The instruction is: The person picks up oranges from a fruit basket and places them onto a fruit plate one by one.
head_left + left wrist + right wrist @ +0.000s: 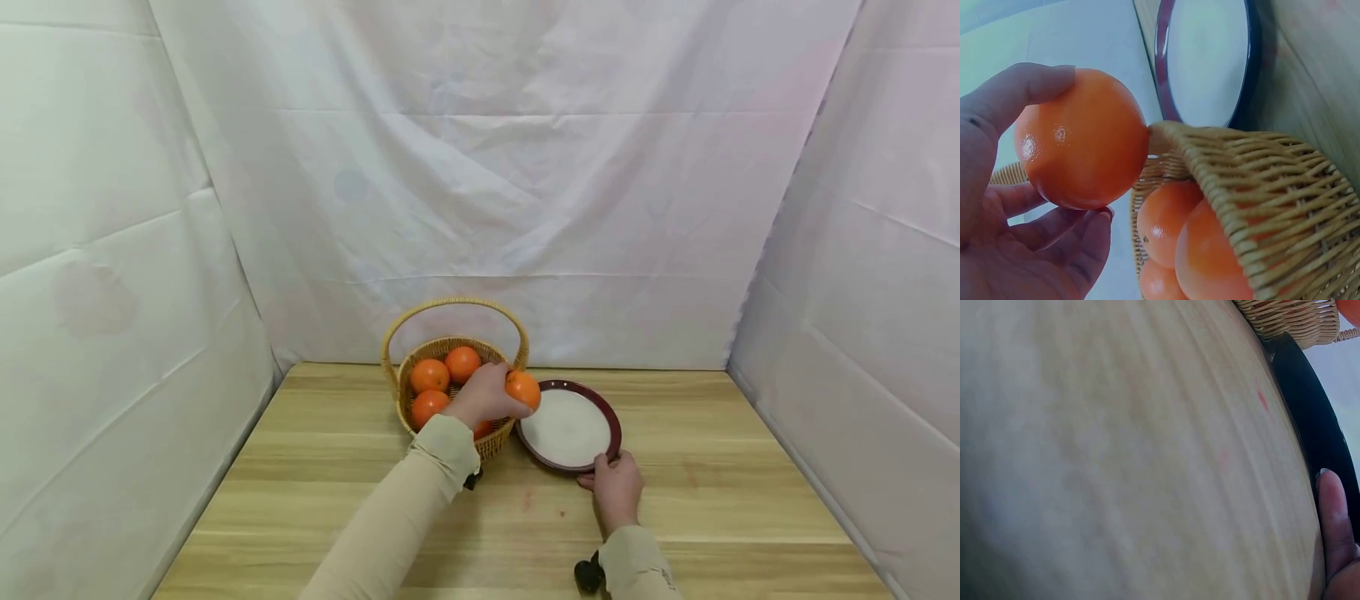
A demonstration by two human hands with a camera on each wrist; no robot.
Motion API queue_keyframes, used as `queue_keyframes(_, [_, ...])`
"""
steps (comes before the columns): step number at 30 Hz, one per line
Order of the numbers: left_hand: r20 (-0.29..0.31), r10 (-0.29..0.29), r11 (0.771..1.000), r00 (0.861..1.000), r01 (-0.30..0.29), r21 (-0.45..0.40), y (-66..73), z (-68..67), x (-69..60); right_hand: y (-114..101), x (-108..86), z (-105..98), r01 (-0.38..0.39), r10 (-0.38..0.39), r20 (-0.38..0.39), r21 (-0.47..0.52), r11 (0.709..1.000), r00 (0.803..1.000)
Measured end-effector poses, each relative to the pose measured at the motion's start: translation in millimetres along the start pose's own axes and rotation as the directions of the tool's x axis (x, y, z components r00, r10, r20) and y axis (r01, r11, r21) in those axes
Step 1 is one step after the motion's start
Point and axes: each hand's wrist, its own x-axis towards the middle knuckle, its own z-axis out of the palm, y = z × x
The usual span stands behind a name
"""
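My left hand (491, 396) grips an orange (523, 390) above the right rim of the wicker basket (492, 446). In the left wrist view the thumb lies on one side of that orange (1085, 140), with the fingers curled on the other. Several more oranges (430, 377) sit inside the basket, partly covered by the hand. A white plate (566, 427) with a dark red rim stands just right of the basket. Its near right edge is pinched by my right hand (618, 490); in the right wrist view the thumb (1333, 512) lies along the plate's dark outer side.
Over the basket arches a tall handle (457, 302). The wooden table (720, 500) extends to both sides and toward me, with small red marks near the plate. White cloth (510, 192) hangs behind the table and along both sides.
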Motion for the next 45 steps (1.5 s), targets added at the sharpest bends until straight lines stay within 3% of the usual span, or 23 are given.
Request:
queue_keyframes(11, [0.043,0.019,0.999,0.999,-0.021,0.045,11.1,12.0,-1.9,1.6,0.9,1.6,0.005,-0.005,-0.014,0.009,1.000,1.000])
queue_keyframes(19, [0.030,0.029,0.995,0.999,-0.032,0.099,12.6,30.6,5.3,0.2,0.5,-0.3,-0.011,0.011,-0.004,0.012,1.000,1.000])
queue_keyframes(26, [0.019,0.030,0.990,0.999,-0.032,0.135,13.9,37.3,3.2,-2.9,-0.7,0.5,-0.041,0.041,0.015,0.019,0.999,0.999])
queue_keyframes(32, [0.029,0.060,0.992,0.998,-0.063,0.113,17.5,45.3,3.4,-2.4,1.4,0.0,-0.040,0.040,0.006,0.016,0.999,0.999])
queue_keyframes(36, [0.056,0.047,0.992,0.997,-0.053,0.117,17.5,53.2,4.2,-0.3,1.5,0.8,-0.029,0.028,0.005,0.027,0.999,1.000])
queue_keyframes(39, [0.073,0.044,0.987,0.996,-0.054,0.152,17.4,58.2,3.9,0.8,1.3,1.3,-0.024,0.023,0.007,0.035,0.999,1.000])
queue_keyframes(45, [0.053,0.067,0.970,0.996,-0.077,0.232,22.1,62.0,3.0,-0.8,3.0,0.3,-0.015,0.015,0.002,0.026,1.000,1.000])
